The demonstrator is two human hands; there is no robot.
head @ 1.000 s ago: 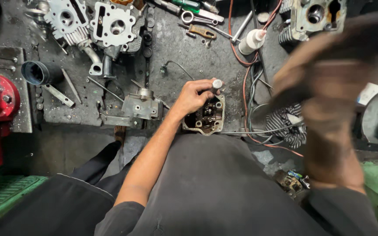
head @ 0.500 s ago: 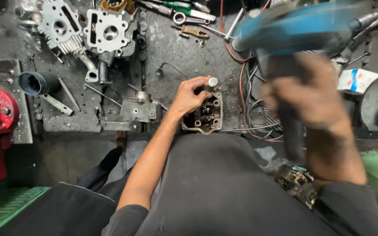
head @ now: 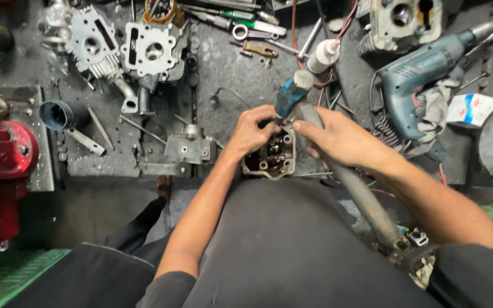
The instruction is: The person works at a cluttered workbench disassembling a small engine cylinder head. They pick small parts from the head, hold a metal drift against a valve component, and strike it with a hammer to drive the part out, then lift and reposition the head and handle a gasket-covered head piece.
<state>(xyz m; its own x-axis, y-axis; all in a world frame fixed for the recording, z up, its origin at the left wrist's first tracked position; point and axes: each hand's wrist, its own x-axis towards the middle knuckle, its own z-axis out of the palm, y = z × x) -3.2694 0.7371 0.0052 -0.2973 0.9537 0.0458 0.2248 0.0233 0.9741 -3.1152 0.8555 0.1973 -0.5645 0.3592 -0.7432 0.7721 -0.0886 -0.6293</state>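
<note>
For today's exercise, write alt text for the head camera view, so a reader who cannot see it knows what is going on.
Seen from above, a person's left hand steadies a small engine cylinder head at the edge of a grimy workbench, while the right hand grips a blue-tipped air tool on a grey hose over it. Engine parts, wrenches, a blue electric drill and a red vise lie around.

Blue-headed tool [head: 292, 94], red vise [head: 4, 157]
</note>
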